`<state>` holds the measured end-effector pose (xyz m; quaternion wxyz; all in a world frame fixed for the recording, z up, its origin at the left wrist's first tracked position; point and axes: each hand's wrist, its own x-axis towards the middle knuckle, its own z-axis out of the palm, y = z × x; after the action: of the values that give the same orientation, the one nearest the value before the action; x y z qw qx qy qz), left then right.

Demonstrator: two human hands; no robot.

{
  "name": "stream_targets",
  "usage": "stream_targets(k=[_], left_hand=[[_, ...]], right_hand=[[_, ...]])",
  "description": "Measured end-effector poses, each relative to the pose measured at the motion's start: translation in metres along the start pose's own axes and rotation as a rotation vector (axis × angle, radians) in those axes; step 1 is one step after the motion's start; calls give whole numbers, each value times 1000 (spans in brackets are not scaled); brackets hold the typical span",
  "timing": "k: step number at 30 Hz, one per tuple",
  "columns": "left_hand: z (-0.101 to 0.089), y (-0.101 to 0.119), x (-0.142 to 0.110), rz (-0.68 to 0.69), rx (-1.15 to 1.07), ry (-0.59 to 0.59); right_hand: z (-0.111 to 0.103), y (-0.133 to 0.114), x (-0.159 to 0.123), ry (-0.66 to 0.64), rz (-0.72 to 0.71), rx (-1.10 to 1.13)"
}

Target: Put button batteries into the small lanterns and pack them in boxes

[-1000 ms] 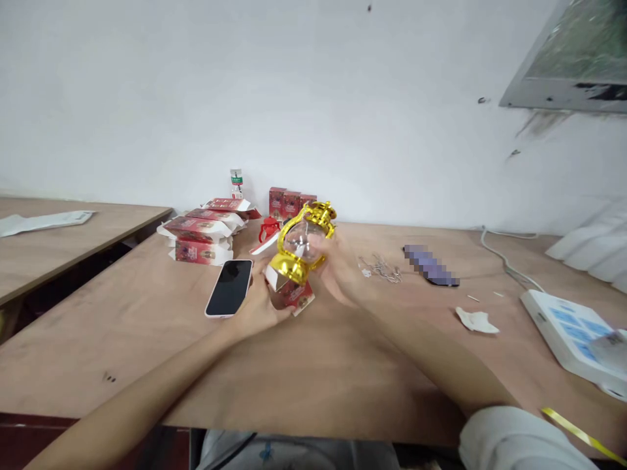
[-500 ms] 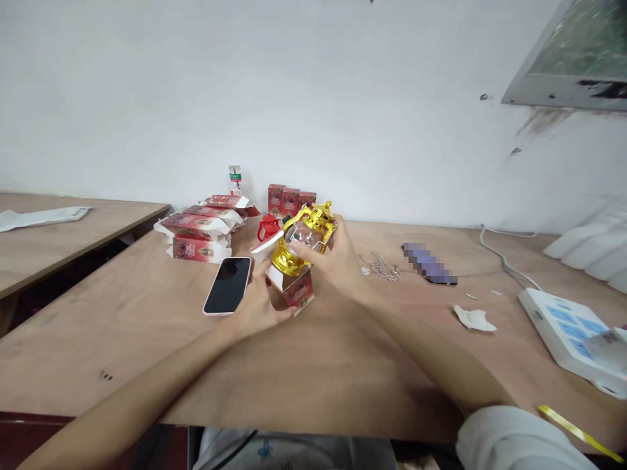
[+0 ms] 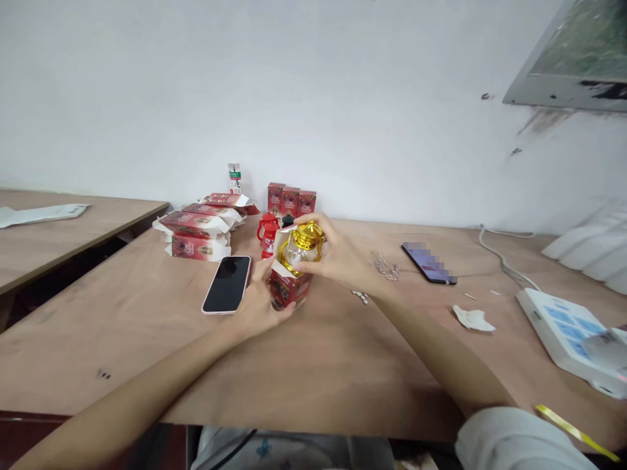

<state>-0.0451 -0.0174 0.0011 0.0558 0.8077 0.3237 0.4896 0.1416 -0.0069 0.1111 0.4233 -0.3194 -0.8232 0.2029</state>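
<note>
A small gold lantern [image 3: 304, 240] with a clear globe stands upright, its base partly inside the open top of a red printed box [image 3: 290, 290]. My right hand [image 3: 330, 251] is closed round the lantern, with the thumb on its near lower side and fingers at its top. My left hand [image 3: 259, 297] grips the box from its left side, low on the table, thumb across the near face. Just behind the box are a red lantern [image 3: 267, 234] and a black one [image 3: 287, 221], partly hidden. A phone with a pink edge [image 3: 227, 285] lies beside my left hand.
Flattened red boxes [image 3: 196, 225] are piled at the left, with closed red boxes [image 3: 290, 201] by the wall. To the right lie wire pieces [image 3: 385, 266], button cells [image 3: 360, 297], a second phone [image 3: 428, 264], crumpled paper [image 3: 473, 318] and a white device [image 3: 563, 339].
My right hand has brought the gold lantern down and upright into the box's opening. The box's white flap has swung up behind the lantern. My left hand has stayed on the box.
</note>
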Motion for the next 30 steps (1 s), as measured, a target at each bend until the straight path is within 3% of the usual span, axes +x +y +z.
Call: stream_targets(k=[4, 10, 18, 22, 30], left_hand=[[0, -3, -1, 62, 51, 5], [-1, -5, 0, 123, 11, 8], [-3, 0, 0, 21, -78, 16], [-1, 0, 0, 24, -119, -41], [-2, -2, -7, -12, -74, -104]], right_hand=[[3, 0, 0, -69, -18, -94], [-1, 3, 1, -133, -31, -34], [1, -1, 0, -110, -22, -192], [0, 0, 1, -238, -55, -265], [-9, 2, 1, -462, -39, -138]])
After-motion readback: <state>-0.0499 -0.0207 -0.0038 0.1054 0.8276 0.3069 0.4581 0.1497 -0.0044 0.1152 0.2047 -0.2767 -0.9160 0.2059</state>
